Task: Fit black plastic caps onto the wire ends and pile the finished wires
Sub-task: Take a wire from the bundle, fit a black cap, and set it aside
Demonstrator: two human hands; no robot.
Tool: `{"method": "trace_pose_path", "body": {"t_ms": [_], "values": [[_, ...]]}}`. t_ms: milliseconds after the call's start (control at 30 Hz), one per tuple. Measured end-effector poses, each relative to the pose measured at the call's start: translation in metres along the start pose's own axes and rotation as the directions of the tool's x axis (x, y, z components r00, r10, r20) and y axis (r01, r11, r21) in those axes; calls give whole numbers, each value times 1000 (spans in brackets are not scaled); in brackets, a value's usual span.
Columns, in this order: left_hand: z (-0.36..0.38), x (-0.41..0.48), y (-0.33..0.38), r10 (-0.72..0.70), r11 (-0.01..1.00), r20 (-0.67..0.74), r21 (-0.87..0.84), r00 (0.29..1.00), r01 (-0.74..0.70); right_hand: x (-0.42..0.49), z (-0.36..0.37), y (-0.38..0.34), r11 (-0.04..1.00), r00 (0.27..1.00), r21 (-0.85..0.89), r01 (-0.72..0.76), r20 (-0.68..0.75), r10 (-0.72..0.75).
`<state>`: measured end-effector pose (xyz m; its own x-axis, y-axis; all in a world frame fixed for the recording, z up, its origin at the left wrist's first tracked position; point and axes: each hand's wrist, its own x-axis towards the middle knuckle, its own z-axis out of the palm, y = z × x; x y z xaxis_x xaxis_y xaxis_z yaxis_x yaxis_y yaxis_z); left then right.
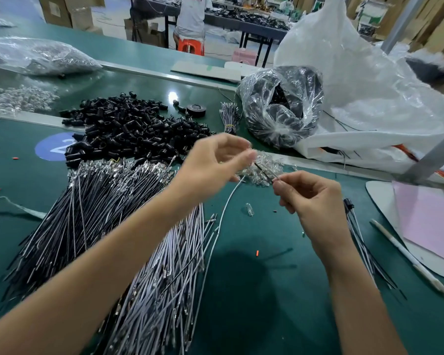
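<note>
My left hand (215,160) and my right hand (310,198) are raised over the green table (254,290). Between them runs a short thin black wire (265,171). The left thumb and fingers pinch its far end and the right fingertips pinch its near end. A white wire (221,219) hangs from under the left hand down to the table. The left fingertips are blurred. Loose black caps (128,131) lie heaped behind my left arm. In front of them lie a black wire pile (75,213) and a white wire pile (169,265). Capped wires (364,242) lie at my right.
Small clear bulbs (262,170) lie heaped under my hands. A clear bag of black parts (282,106) and a big white bag (369,85) stand behind. A tape roll (196,110), a tied wire bundle (228,119), a pen (408,254) and pink paper (433,221) are nearby.
</note>
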<state>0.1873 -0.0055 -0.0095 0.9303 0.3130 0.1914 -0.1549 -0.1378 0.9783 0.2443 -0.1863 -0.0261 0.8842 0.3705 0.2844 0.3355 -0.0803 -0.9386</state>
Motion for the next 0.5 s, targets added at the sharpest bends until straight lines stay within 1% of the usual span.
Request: {"method": "trace_pose_path", "body": {"t_ms": [33,67,100,133,167,200,233,267,367,500], "values": [[-13,11,-3,5,985,-52,170,999,4,0,-1,2,999,999,-35,8,-40,-10],[-27,21,-8,28,918,-115,396,993,20,1,-1,5,996,997,-86,13,-76,-19],[-41,31,-16,39,796,-158,601,987,64,1,-1,7,989,994,-149,15,-106,-31],[-54,39,-24,20,650,-178,750,984,123,1,0,9,978,991,-209,17,-127,-45],[-64,45,-33,-27,498,-188,849,982,176,0,2,10,968,989,-252,22,-137,-58],[-71,49,-40,-75,366,-196,907,978,209,0,4,11,961,988,-275,29,-139,-69],[-76,51,-45,-102,290,-206,930,973,227,-1,6,12,958,988,-286,36,-136,-77],[-79,54,-48,-98,269,-222,933,970,241,-2,7,12,957,988,-288,42,-130,-82],[-83,60,-50,0,334,-252,912,968,237,-3,9,14,953,989,-299,53,-118,-92],[-79,64,-45,45,373,-266,899,963,231,-4,11,14,944,989,-324,66,-106,-106]]}}
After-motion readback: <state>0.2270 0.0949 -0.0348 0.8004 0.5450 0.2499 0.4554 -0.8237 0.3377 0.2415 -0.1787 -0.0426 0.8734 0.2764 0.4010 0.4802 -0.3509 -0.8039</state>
